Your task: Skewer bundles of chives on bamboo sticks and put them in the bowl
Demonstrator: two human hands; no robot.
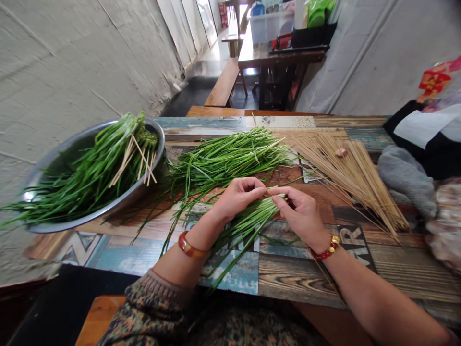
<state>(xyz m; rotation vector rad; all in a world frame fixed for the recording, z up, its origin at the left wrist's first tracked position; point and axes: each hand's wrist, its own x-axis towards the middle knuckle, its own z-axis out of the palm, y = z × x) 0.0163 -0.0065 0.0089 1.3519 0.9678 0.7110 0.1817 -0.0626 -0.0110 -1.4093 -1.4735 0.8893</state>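
My left hand (243, 197) pinches the pale stem ends of a small bunch of garlic chives (248, 218), thumb against fingers. Opposite it, my right hand (300, 211) is closed at the same stem ends, with a thin bamboo skewer (326, 274) running out below the wrist. The fingertips of both hands almost meet, and they hide where skewer and stems come together. Green leaves of this bunch trail toward the table's front edge. Just beyond my hands lies a larger pile of loose garlic chives (230, 156).
At left, a metal basin (160, 139) holds skewered chive bundles (126, 139). Loose bamboo skewers (360, 178) fan out on the right, beside a grey cloth (406, 175) and a plastic bag (446, 226). A bench (223, 84) and another table (281, 58) stand behind.
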